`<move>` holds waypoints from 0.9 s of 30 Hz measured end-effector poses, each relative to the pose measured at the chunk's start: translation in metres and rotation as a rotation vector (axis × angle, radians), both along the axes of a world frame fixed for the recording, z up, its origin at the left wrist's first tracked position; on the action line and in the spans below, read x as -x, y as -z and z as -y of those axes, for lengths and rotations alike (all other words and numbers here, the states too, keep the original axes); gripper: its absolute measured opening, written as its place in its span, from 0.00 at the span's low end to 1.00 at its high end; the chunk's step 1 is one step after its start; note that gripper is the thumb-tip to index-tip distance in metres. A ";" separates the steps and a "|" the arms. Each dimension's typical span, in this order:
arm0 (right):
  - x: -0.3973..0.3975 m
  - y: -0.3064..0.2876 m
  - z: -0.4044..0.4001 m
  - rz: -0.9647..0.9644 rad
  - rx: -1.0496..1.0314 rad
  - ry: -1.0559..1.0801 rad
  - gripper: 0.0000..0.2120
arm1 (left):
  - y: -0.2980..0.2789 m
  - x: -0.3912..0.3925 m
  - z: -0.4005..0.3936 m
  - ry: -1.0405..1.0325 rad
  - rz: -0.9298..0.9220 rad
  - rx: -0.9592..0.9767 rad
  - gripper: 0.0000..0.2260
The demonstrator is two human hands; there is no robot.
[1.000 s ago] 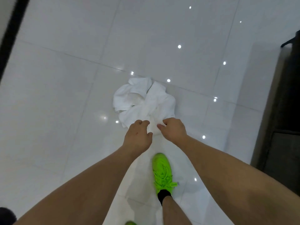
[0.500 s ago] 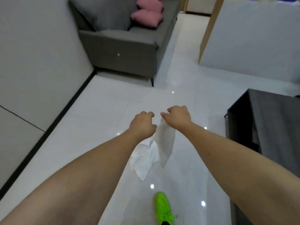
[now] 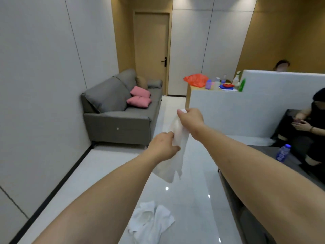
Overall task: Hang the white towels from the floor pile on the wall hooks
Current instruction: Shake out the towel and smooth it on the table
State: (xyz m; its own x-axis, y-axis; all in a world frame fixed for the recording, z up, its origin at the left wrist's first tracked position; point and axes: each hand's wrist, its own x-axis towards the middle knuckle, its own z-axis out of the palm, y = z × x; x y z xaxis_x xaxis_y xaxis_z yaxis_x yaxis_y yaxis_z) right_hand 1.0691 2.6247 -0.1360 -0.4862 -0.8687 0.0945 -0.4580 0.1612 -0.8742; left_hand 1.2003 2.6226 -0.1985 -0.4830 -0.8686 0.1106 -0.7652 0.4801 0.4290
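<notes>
I see one grey sofa [image 3: 121, 110] beyond my fingers, two pink cushions [image 3: 139, 96], glossy white floor [image 3: 105, 173]. One towel [image 3: 175, 155] hangs pinched by right hand [image 3: 190, 120] above, left hand [image 3: 162, 148] below; pile [image 3: 149, 222] lies underneath.

Both hands — L [image 3: 162, 148], R [image 3: 190, 121] — grip white towel [image 3: 173, 166]; pile [image 3: 149, 221] below.
</notes>
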 end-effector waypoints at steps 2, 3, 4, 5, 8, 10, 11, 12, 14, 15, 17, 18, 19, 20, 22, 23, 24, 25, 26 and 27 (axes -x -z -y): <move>-0.002 -0.015 -0.019 0.063 0.019 0.028 0.21 | -0.021 -0.001 -0.014 0.002 -0.001 0.051 0.10; -0.001 -0.021 -0.027 0.078 0.031 0.041 0.21 | -0.030 -0.002 -0.019 0.004 -0.022 0.055 0.10; 0.000 -0.027 -0.037 0.091 0.036 0.048 0.20 | -0.038 -0.002 -0.024 0.011 -0.041 0.041 0.11; 0.002 -0.031 -0.045 0.105 0.049 0.055 0.19 | -0.046 -0.001 -0.030 0.033 -0.051 0.023 0.12; 0.014 -0.041 -0.067 0.180 0.026 0.075 0.20 | -0.064 0.008 -0.044 0.070 -0.052 0.024 0.05; 0.024 -0.048 -0.088 0.252 0.006 0.055 0.27 | -0.076 0.018 -0.058 0.057 -0.072 0.068 0.10; 0.031 -0.051 -0.099 0.296 -0.003 0.032 0.31 | -0.081 0.024 -0.065 0.052 -0.095 0.087 0.11; 0.038 -0.053 -0.112 0.330 -0.014 0.001 0.34 | -0.085 0.031 -0.072 0.049 -0.131 0.099 0.11; 0.056 -0.057 -0.141 0.364 -0.051 -0.108 0.34 | -0.091 0.046 -0.086 0.031 -0.225 0.112 0.08; 0.067 -0.058 -0.156 0.369 -0.067 -0.166 0.33 | -0.095 0.056 -0.094 0.021 -0.271 0.118 0.08; 0.089 -0.056 -0.182 0.356 -0.065 -0.210 0.32 | -0.100 0.077 -0.111 0.019 -0.357 0.131 0.08; 0.100 -0.054 -0.193 0.346 -0.058 -0.205 0.32 | -0.102 0.088 -0.122 0.022 -0.390 0.138 0.08; 0.110 -0.052 -0.205 0.341 -0.052 -0.196 0.31 | -0.106 0.099 -0.133 0.026 -0.411 0.149 0.08; 0.121 -0.050 -0.218 0.340 -0.049 -0.187 0.29 | -0.107 0.110 -0.144 0.031 -0.425 0.160 0.08; 0.142 -0.047 -0.247 0.330 -0.057 -0.187 0.27 | -0.110 0.133 -0.168 0.048 -0.437 0.175 0.08; 0.153 -0.045 -0.263 0.313 -0.071 -0.189 0.27 | -0.112 0.143 -0.182 0.059 -0.435 0.180 0.08; 0.163 -0.042 -0.278 0.295 -0.089 -0.193 0.27 | -0.113 0.154 -0.195 0.070 -0.433 0.187 0.08; 0.172 -0.040 -0.294 0.276 -0.113 -0.203 0.27 | -0.115 0.164 -0.209 0.079 -0.430 0.199 0.08; 0.182 -0.037 -0.309 0.256 -0.145 -0.215 0.27 | -0.118 0.174 -0.224 0.084 -0.428 0.216 0.08; 0.190 -0.034 -0.326 0.234 -0.183 -0.225 0.27 | -0.121 0.184 -0.239 0.080 -0.429 0.232 0.08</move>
